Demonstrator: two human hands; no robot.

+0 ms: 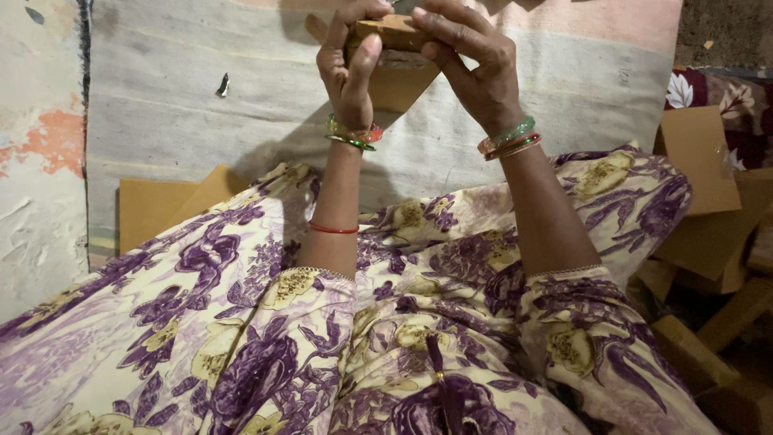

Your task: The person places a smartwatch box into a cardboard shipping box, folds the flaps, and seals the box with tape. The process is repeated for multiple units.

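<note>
Raised at the top of the head view, my left hand (pixel 348 68) and my right hand (pixel 471 64) both grip a small brown cardboard piece (pixel 394 34), folded into a box shape. My left thumb presses on its near face while my right fingers wrap over its top and right side. A flat brown flap (pixel 398 84) hangs below the piece between my wrists. Coloured bangles circle both wrists. My lap, covered in cream cloth with purple flowers (pixel 322 322), fills the lower half of the view.
A pale striped mat (pixel 201 121) covers the floor ahead. A flat cardboard sheet (pixel 153 209) lies at the left by my knee. Several cardboard sheets and folded pieces (pixel 708 234) are piled at the right, next to a dark red floral cloth (pixel 733 105).
</note>
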